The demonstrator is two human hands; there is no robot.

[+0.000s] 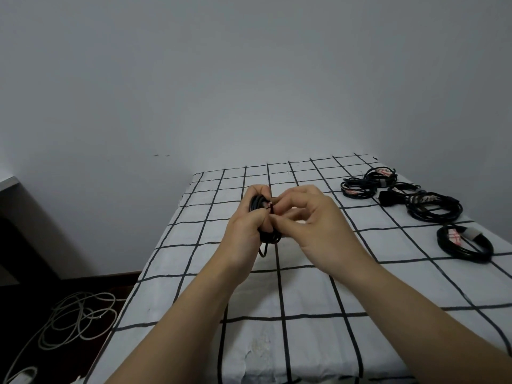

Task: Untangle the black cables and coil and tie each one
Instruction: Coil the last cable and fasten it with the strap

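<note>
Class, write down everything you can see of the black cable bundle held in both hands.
The thin black cable coil looks like rubber-sheathed wire wound into small tight loops. It is held upright over the checked white cloth. The left hand grips its middle; the fingers of the right hand pinch its side, where a red-and-white strip shows. One loop hangs below the hands.

Bare left hand (245,231), bare right hand (321,220), forearms (194,314) bare as well

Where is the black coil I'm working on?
In the head view the black coil is centre frame, above the checked tablecloth, gripped in the left hand with the right hand pinching it; the tied coils lie to its right.
</note>
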